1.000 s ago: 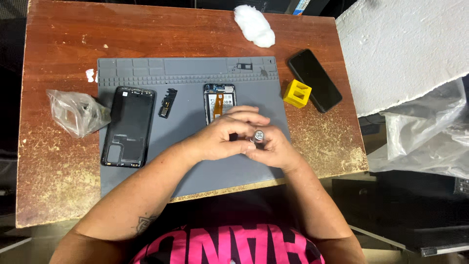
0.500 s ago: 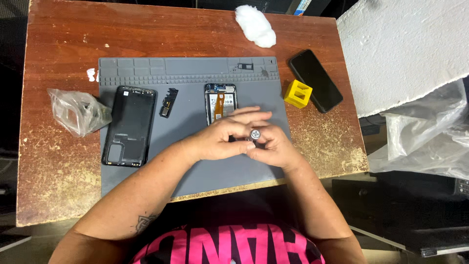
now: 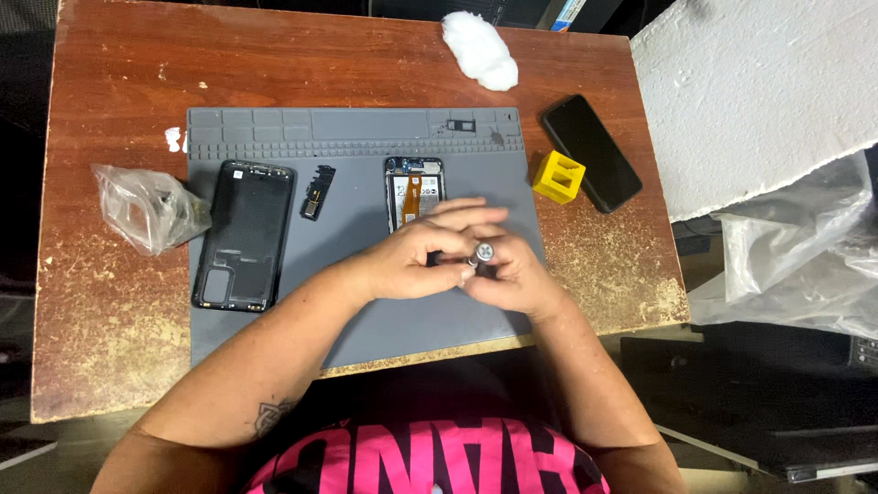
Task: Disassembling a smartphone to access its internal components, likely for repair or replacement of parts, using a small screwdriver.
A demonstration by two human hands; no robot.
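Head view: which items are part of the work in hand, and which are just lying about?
In hand:
- left hand and right hand, joined on a small round silver-capped tool
- opened phone body with orange flex cable, just beyond the hands
- grey work mat

Lying about:
- black phone back cover
- small black module
- yellow plastic block
- black phone
- clear plastic bag
- white wad

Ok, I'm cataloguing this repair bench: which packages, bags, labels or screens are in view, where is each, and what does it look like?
Dark phone: right of the mat, beside a yellow block; black rectangular screen, unlit.
Clear plastic bag: table's left side; crumpled, greyish.
Large plastic bag: off the table, far right; translucent, wrinkled.
Opened phone: on the grey mat, above both hands; internals showing, orange strip, no screen showing.
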